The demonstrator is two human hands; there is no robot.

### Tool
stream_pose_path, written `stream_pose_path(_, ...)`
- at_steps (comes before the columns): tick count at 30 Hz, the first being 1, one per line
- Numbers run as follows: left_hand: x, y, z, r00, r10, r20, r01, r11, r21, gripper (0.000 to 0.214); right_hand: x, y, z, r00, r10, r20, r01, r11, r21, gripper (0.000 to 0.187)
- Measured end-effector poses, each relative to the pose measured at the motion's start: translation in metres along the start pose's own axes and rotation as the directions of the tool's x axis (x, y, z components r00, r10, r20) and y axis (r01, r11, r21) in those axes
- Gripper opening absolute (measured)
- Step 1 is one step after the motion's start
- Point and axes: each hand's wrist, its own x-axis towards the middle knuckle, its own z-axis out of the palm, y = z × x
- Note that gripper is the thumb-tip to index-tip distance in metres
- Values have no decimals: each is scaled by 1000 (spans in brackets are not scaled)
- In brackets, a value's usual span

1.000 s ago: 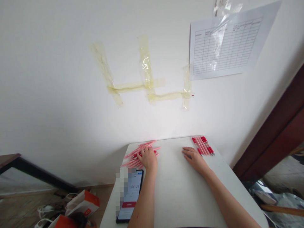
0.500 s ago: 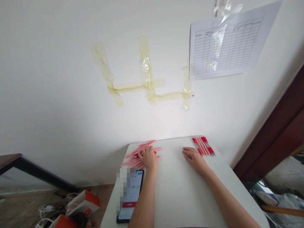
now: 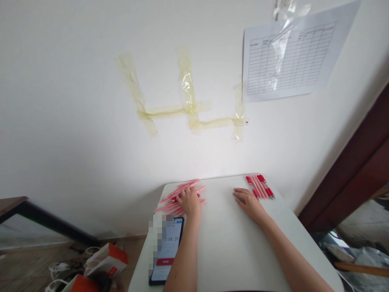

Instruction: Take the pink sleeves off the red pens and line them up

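Observation:
My left hand [image 3: 190,202] lies on a loose heap of pink pens [image 3: 170,199] at the back left of the white table [image 3: 231,243], fingers curled onto the pens; whether it grips one is unclear. Palm down on the tabletop, my right hand [image 3: 247,201] rests with fingers stretched out, holding nothing. Its fingertips sit just left of a neat row of pink pens with red caps [image 3: 260,186] at the back right corner.
A phone [image 3: 169,251] showing a timer lies at the table's left front edge. The wall right behind the table carries tape strips [image 3: 187,87] and a printed sheet [image 3: 288,56]. Boxes and cables [image 3: 100,265] lie on the floor at left; a dark wooden frame [image 3: 352,170] stands right.
My left hand shifted slightly on the pen heap, and a few pens under it moved a little. The right hand stayed where it was.

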Motion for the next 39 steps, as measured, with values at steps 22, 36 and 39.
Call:
stream_pose_path(22, -28, 40, 16, 835, 549, -33, -497, 728, -472, 23, -3, -6, 3, 964, -221, -152, 198, 968, -153, 22)
stream_pose_path(36, -20, 32, 14, 879, 475, -34, -432, 766, -476, 24, 0, 2, 2, 965, -182, -192, 150, 974, -168, 12)
stream_pose_path(39, -17, 29, 11, 888, 456, -51, -424, 772, -473, 17, 0, 4, 1, 961, -188, -204, 153, 972, -176, 11)
